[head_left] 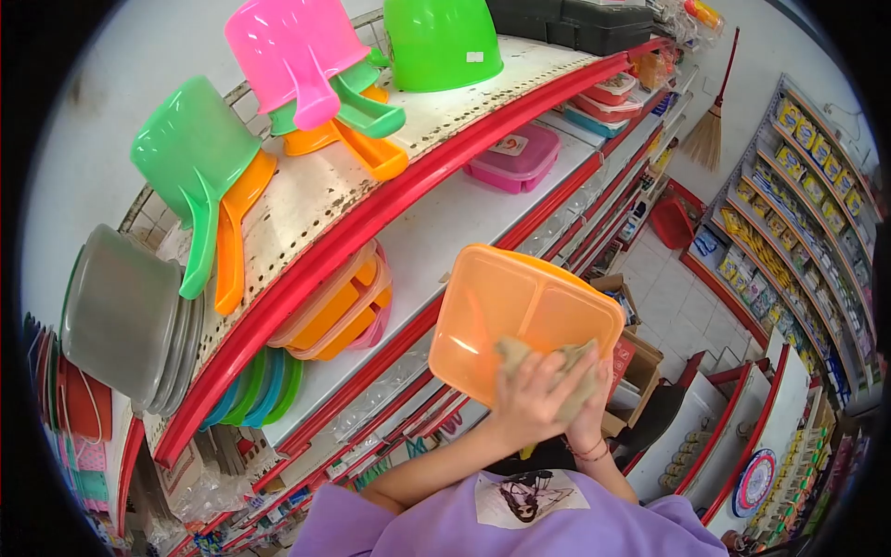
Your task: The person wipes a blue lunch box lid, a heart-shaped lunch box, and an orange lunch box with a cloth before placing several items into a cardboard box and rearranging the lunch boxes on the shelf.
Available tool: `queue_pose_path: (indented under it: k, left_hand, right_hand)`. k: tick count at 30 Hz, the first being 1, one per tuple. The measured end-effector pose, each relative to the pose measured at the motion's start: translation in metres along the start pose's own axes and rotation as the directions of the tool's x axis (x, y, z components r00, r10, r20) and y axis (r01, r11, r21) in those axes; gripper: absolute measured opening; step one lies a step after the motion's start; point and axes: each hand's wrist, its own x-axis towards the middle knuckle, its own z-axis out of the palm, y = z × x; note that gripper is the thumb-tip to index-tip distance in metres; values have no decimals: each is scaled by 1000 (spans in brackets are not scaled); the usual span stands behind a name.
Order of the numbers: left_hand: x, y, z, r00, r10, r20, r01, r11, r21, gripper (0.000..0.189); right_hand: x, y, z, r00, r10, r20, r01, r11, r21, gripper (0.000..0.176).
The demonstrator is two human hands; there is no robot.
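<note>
An orange translucent plastic food container (478, 320) with a divider inside is held up in front of my chest, tilted, its open side facing me. My left hand (531, 401) grips a beige cloth (577, 385) and presses it against the container's lower part. My right hand (587, 429), with a thin bracelet at the wrist, is at the container's lower right edge, gripping it. The cloth and my left hand partly hide those fingers.
A red-edged shelf (445, 130) bears green, pink and orange dippers (288, 56) and stacked grey tubs (121, 316). Lower down are a pink lidded box (515, 160) and stacked orange containers (334, 311). A broom (707, 135) hangs at the back; a cardboard box (640, 371) stands beyond my hands.
</note>
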Motion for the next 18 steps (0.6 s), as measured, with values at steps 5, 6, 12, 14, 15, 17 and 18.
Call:
queue_pose_path:
  k: [5, 6, 12, 14, 15, 17, 18]
  left_hand:
    - [28, -53, -29, 896, -397, -200, 422, 901, 102, 44]
    - [32, -48, -33, 910, -370, -184, 393, 913, 105, 46]
    - [-8, 4, -12, 998, -28, 55, 29, 1000, -8, 50]
    - [-22, 2, -19, 996, 9, 87, -11, 1000, 17, 51]
    - [-27, -10, -20, 998, -54, 12, 51, 984, 172, 51]
    - [-7, -37, -22, 956, -269, -117, 285, 945, 160, 50]
    - [1, -42, -23, 909, -375, -181, 402, 904, 143, 49]
  right_hand:
    - [-6, -8, 1, 996, 2, 84, 3, 998, -59, 51]
    - [-11, -8, 8, 991, -21, 132, 38, 991, -125, 50]
    - [9, 22, -2, 987, 144, 75, -155, 974, 166, 49]
    - [18, 22, -13, 978, 192, 78, -206, 936, 287, 50]
    - [21, -1, -5, 979, 193, 60, -202, 925, 323, 51]
    - [25, -3, -13, 977, 195, 80, -211, 920, 330, 52]
    - [23, 3, -13, 989, 146, 36, -151, 956, 250, 53]
